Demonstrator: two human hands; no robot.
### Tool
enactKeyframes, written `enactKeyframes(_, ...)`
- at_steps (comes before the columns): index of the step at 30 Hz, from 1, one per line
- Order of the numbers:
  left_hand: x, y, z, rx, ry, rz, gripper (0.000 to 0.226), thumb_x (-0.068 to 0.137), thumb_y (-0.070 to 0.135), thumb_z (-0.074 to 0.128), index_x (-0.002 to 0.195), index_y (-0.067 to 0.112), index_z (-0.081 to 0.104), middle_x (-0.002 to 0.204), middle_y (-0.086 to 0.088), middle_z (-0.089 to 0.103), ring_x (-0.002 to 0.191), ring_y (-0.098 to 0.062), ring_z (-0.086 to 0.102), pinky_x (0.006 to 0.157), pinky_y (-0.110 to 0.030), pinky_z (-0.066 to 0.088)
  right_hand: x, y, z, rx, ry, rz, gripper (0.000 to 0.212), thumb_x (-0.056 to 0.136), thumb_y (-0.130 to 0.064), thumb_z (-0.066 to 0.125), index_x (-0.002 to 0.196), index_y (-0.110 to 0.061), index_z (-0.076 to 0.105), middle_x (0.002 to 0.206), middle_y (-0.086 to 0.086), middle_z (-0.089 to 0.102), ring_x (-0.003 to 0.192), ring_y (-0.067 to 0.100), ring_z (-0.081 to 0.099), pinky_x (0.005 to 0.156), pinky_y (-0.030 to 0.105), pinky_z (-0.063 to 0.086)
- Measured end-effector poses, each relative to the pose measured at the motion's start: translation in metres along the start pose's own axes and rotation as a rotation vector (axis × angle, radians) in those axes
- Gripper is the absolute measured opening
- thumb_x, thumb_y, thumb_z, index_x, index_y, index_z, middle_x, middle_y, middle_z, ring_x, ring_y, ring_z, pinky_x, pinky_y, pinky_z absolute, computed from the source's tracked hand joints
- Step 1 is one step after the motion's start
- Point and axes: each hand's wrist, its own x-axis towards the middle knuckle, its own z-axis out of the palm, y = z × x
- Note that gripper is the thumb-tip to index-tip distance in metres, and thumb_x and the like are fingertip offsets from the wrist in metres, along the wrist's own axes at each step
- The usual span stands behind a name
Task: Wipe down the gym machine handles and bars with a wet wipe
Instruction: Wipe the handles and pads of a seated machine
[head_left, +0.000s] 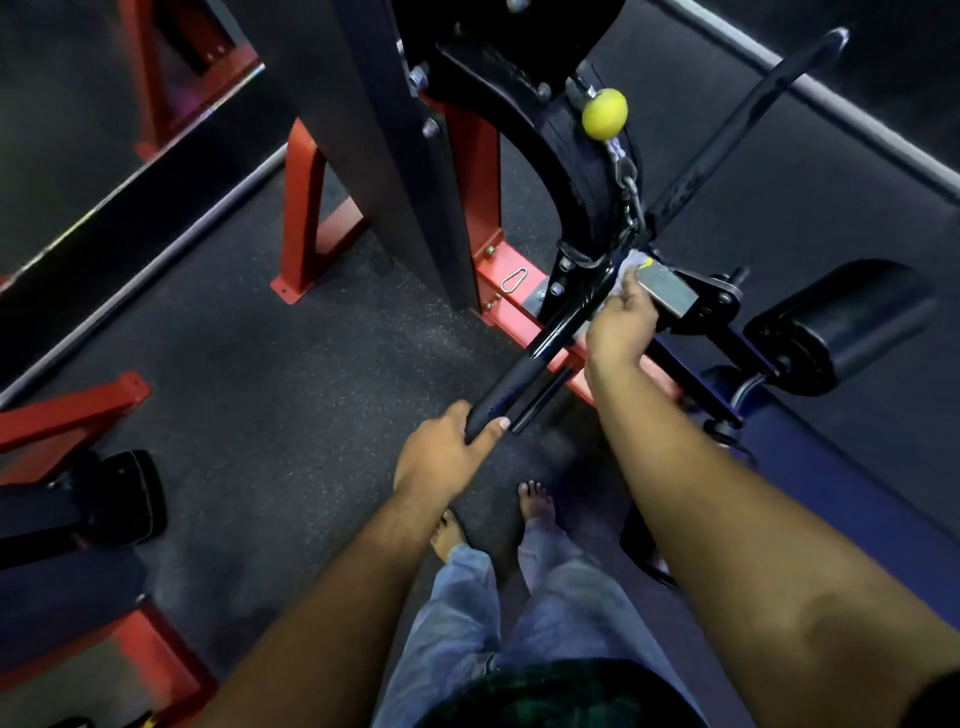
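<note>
red frame (511, 312) of the machine runs across the rubber floor (260, 338), padded roller (841, 322) on the right. black bar (566, 322) hangs from a chain below a yellow ball (604, 113). left hand (447, 452) grips the bar's near rubber end, fingers curled round it. right hand (621, 325) presses a pale wipe (631, 262) against the bar's middle, fingers curled on it.

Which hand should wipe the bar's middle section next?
Right hand: it already holds the wet wipe against the bar near the chain. Left hand grips the rubber end grip, steadying it.
</note>
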Motion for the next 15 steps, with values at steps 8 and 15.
enactKeyframes(8,0.004,-0.001,-0.005,0.014,-0.010,-0.013,0.048,0.094,0.073,0.049,0.101,0.026,0.054,0.075,0.000,0.064,0.073,-0.024,0.065,0.069,-0.041,0.056,-0.107,0.053,-0.023,0.149,-0.215,0.143,0.041,0.099,-0.002,0.047,0.135,-0.015,0.062,0.114,-0.007,0.072,0.089,0.009,0.063,0.085,0.031,0.051)
enactKeyframes(15,-0.003,0.003,-0.001,0.001,-0.007,-0.013,0.049,0.095,0.073,0.049,0.101,0.024,0.054,0.073,0.002,0.062,0.071,-0.021,0.063,0.063,-0.037,0.051,-0.016,-0.027,-0.010,0.512,-0.047,0.381,0.047,0.098,0.012,0.027,0.126,-0.006,0.059,0.105,0.016,0.071,0.078,0.021,0.072,0.082,0.036,0.059)
